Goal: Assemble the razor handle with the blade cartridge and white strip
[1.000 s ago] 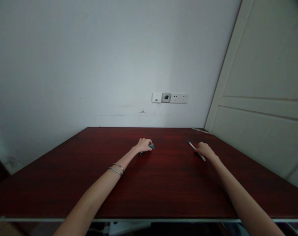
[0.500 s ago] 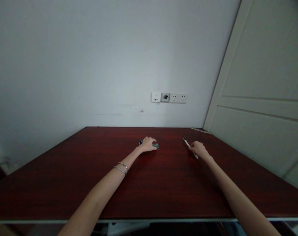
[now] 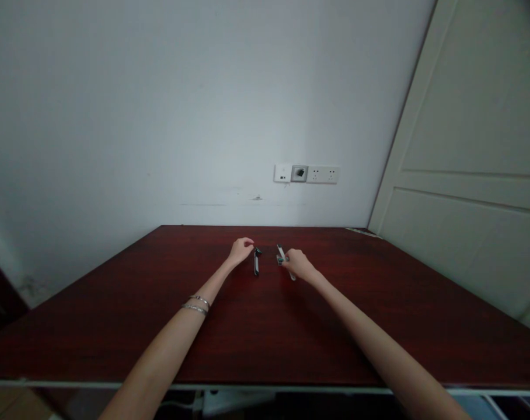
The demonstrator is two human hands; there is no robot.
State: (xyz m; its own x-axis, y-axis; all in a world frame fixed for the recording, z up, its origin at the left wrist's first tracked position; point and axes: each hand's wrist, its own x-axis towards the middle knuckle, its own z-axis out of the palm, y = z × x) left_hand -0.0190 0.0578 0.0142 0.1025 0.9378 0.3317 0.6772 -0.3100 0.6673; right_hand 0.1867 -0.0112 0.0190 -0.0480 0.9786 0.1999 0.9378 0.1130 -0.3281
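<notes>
Right hand (image 3: 300, 265) clamps its fingers round a white toothbrush-like stick (image 3: 281, 252); left hand (image 3: 239, 252), finger gap unclear, razor (image 3: 256, 264) at four o'clock!

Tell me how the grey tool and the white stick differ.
The grey tool lies on the table; the white stick is in the right hand. The grey tool points almost straight ahead; the white stick slants, far end leftward. Both are slim, with dark far ends.

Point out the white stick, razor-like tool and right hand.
White stick (image 3: 281, 252): head view, upper part of its shaft.
Razor-like tool (image 3: 256, 265): head view, handle.
Right hand (image 3: 298, 264): head view, back of hand.
</notes>
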